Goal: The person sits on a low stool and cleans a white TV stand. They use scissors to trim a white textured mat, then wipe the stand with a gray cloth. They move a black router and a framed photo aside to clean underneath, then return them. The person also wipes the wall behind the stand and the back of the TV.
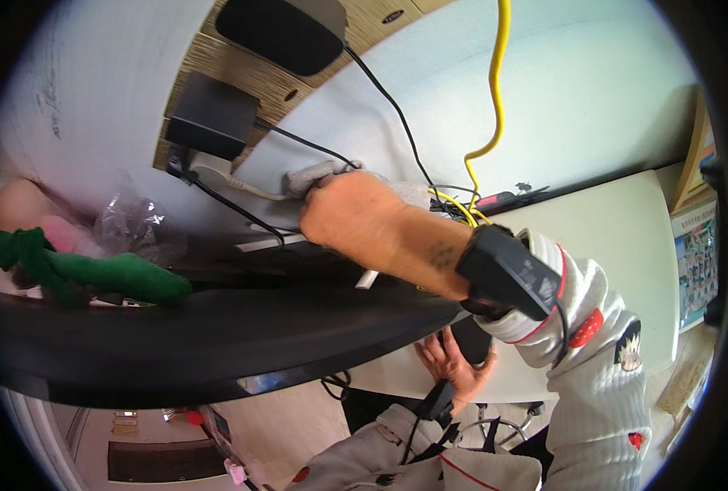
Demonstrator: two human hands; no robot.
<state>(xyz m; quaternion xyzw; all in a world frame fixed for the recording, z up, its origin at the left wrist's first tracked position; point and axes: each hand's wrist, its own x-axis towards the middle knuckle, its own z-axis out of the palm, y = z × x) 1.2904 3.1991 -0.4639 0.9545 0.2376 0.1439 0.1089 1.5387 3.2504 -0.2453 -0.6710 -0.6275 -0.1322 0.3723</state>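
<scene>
My right hand (pixel 352 209) reaches across from the right behind a large black monitor-like panel (pixel 159 335), its fingers curled on a crumpled grey cloth (pixel 298 176); the fingertips are hidden. Cables run beside it, among them yellow ones (pixel 454 200) and a pale cord (pixel 258 191). Lower down, below the panel's edge, my left hand (pixel 454 372) grips a dark object (pixel 470 335), possibly the panel's stand, with thumb and fingers around it; its upper part is hidden by my right arm.
Black power adapters (pixel 213 114) and a black box (pixel 278 33) sit on a wood-patterned ledge. A green plush item (pixel 119 274) and clear plastic bag (pixel 135 221) lie left. The white desk (pixel 626 254) extends right, beside a picture board (pixel 695 262). A chair base (pixel 503 421) stands below.
</scene>
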